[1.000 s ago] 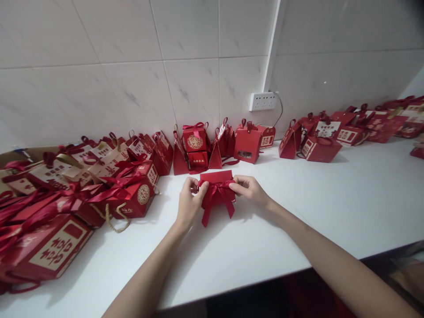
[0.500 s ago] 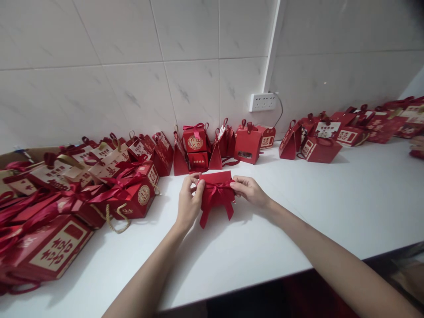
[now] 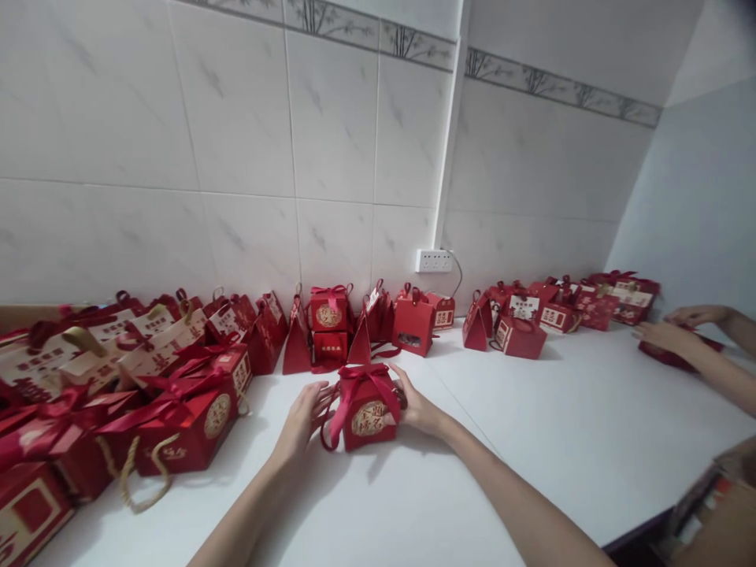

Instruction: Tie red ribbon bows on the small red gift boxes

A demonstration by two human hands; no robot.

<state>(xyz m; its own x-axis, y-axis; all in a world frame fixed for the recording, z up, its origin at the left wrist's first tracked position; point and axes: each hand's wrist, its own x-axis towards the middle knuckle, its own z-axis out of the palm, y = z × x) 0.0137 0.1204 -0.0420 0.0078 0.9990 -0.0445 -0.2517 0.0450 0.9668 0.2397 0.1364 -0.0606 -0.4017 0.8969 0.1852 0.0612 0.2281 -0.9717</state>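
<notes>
Hands clear of the knot: half a second ago your fingers pinch both sides of the bow, whereas now your left hand and right hand flank the red box beneath it. The box's face with the gold medallion now shows toward you, which suggests that the ribbon holds without your fingers and that the work has passed from knot to box. Your left hand is loosely spread at the left side, its fingers beside the dark red loop handle; contact there is unclear. Your right hand curves around the right side, thumb raised; you cannot tell from this view how firmly it grips. The box sits upright on the white table, just in front of two stacked boxes. To your left lies a dense group of ribboned boxes, the nearest with a rope handle; farther to your right, against the wall, stand more gift boxes. At the far right, a co-worker's hands have come into fuller view, over another red item.
</notes>
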